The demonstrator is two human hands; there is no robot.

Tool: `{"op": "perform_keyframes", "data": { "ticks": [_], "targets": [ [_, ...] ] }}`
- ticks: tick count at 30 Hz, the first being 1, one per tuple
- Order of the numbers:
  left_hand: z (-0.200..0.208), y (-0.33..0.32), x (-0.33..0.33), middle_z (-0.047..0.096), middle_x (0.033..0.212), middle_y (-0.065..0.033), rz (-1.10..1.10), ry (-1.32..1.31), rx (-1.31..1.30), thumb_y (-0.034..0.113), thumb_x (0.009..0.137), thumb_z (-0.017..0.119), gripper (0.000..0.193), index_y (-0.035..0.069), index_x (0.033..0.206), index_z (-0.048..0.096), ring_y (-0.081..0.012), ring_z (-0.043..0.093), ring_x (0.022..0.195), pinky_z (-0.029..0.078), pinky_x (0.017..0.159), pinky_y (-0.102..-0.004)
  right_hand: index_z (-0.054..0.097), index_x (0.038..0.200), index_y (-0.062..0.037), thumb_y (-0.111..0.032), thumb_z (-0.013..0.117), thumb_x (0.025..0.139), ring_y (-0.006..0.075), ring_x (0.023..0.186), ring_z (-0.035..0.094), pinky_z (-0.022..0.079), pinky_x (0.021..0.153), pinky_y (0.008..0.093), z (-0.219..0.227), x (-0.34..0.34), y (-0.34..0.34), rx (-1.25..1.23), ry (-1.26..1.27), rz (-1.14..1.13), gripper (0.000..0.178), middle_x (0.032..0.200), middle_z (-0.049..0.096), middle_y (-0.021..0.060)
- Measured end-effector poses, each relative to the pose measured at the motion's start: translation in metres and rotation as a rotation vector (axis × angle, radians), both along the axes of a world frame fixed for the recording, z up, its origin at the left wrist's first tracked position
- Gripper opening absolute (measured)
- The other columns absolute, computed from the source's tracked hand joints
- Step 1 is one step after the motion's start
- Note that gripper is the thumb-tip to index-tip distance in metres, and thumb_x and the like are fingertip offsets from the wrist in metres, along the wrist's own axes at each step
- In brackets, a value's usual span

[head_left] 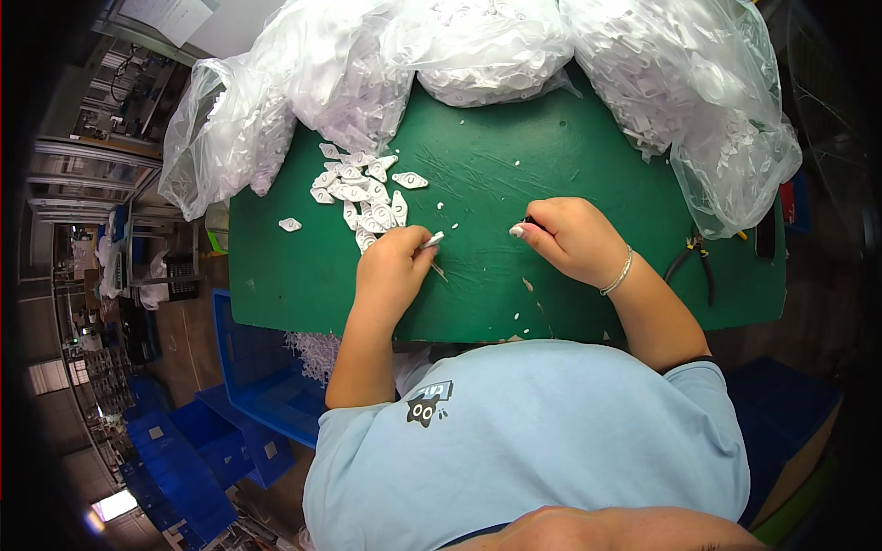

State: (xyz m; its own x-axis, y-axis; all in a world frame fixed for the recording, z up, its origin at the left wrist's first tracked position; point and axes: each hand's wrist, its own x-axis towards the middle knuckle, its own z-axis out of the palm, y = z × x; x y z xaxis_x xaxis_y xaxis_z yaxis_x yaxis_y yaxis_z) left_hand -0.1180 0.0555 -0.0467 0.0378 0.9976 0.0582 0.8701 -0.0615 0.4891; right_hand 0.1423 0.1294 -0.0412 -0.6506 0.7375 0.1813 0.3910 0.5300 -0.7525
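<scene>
My left hand (393,266) pinches a white plastic piece (434,240) between thumb and fingertips, just above the green table. Right beside it lies a heap of white diamond-shaped plastic pieces (352,192), each with a small curved opening in its middle. One more diamond-shaped piece (289,224) rests apart, left of the heap. My right hand (577,241) is closed to the right of centre, with something small and dark showing at its fingertips; its kind is hidden by the fingers. A gap of bare tabletop separates the two hands.
Clear plastic bags of white parts (496,60) line the far edge of the green table (478,303). Pliers with dark handles (695,262) lie at the right, near a dark flat object (765,237). Small white scraps dot the tabletop. A blue bin (266,367) stands below left.
</scene>
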Motion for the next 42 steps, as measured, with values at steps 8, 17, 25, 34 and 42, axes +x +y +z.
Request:
{"op": "perform_keyframes", "data": {
  "ticks": [8,17,25,34,42],
  "targets": [
    [0.008,0.001,0.025,0.057,0.095,-0.0038,-0.330,-1.122,-0.235,-0.003,0.082,0.061,0.021,0.000,0.102,0.063,-0.0048,0.049,0.073,0.038,0.062,-0.0201,0.053,0.076,-0.0028,-0.034,0.065,0.086,0.0309,0.060,0.054,0.043,0.056,0.0400,0.009,0.002,-0.003,-0.035,0.002,0.100,0.036,0.066,0.055,0.0124],
    [-0.002,0.008,0.038,0.053,0.089,-0.0015,-0.438,-1.160,-0.254,0.008,0.081,0.069,0.016,0.004,0.089,0.055,-0.0066,0.041,0.070,0.033,0.060,-0.0218,0.051,0.080,-0.0027,-0.026,0.063,0.087,0.0319,0.063,0.055,0.043,0.057,0.0412,0.004,0.002,-0.004,-0.022,0.081,0.180,0.027,0.068,0.055,0.0127],
    [0.008,0.013,0.035,0.056,0.085,-0.0053,-0.587,-1.045,-0.232,0.006,0.079,0.069,0.014,0.005,0.082,0.056,-0.0106,0.046,0.069,0.034,0.057,-0.0242,0.052,0.079,-0.0025,-0.026,0.061,0.089,0.0313,0.059,0.052,0.041,0.054,0.0407,0.004,0.003,-0.005,-0.153,0.088,0.303,0.027,0.065,0.052,0.0126],
    [0.009,0.014,0.035,0.059,0.083,-0.0059,-0.688,-1.029,-0.236,0.005,0.078,0.069,0.011,0.004,0.081,0.059,-0.0140,0.053,0.071,0.039,0.059,-0.0268,0.049,0.072,-0.0023,-0.027,0.058,0.092,0.0303,0.054,0.045,0.037,0.052,0.0401,0.005,0.005,-0.004,-0.232,0.037,0.437,0.033,0.060,0.046,0.0130],
    [0.003,0.011,0.038,0.055,0.085,-0.0065,-0.621,-1.127,-0.263,0.010,0.079,0.072,0.018,0.005,0.084,0.056,-0.0124,0.048,0.069,0.035,0.058,-0.0246,0.049,0.068,-0.0027,-0.027,0.058,0.092,0.0313,0.053,0.045,0.037,0.051,0.0403,0.004,0.005,-0.005,-0.173,0.021,0.399,0.035,0.058,0.046,0.0131]
  ]
}}
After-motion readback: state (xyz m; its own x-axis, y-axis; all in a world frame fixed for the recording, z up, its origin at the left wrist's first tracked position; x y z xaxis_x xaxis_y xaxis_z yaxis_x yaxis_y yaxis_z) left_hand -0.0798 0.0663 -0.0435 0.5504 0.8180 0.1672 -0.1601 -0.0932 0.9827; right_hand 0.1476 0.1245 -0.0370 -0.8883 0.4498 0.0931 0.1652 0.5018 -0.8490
